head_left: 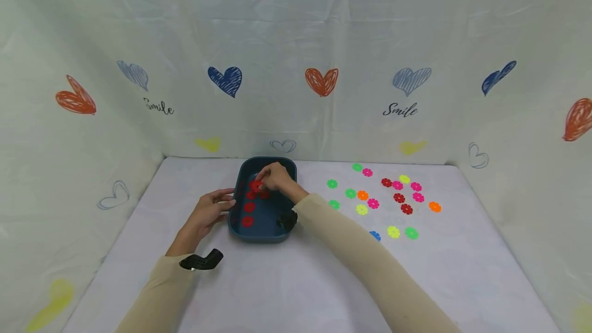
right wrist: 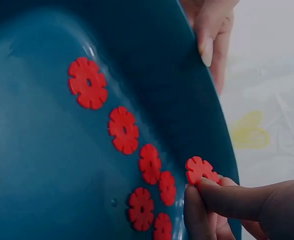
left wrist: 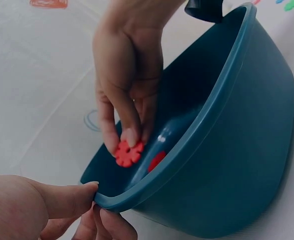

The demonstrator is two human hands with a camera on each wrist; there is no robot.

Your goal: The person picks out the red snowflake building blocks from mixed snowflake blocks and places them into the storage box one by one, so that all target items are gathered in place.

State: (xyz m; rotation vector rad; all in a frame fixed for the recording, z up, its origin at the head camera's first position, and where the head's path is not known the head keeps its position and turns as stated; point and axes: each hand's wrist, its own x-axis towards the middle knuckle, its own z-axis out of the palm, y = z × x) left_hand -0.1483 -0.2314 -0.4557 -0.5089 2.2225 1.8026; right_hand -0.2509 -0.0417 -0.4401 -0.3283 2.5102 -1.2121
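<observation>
A dark blue plastic tub (head_left: 268,212) stands on the white table. My left hand (head_left: 207,215) grips its left rim, thumb on one side and fingers on the other in the left wrist view. Over the tub's inside, my right hand (head_left: 279,179) pinches a red notched disc (right wrist: 198,169), flower-shaped with a centre hole, between thumb and fingers. Several more red discs (right wrist: 124,130) lie flat on the tub floor along one wall, apart or close together. In the head view the held disc (head_left: 256,185) partly overlaps those beneath it.
Right of the tub, several notched discs lie scattered: green (head_left: 350,193), pink (head_left: 373,203), yellow (head_left: 393,232), orange (head_left: 435,206), dark red (head_left: 399,198) and blue (head_left: 375,235). The right forearm crosses in front of them. A white curtain (head_left: 277,24) with printed hearts borders the table.
</observation>
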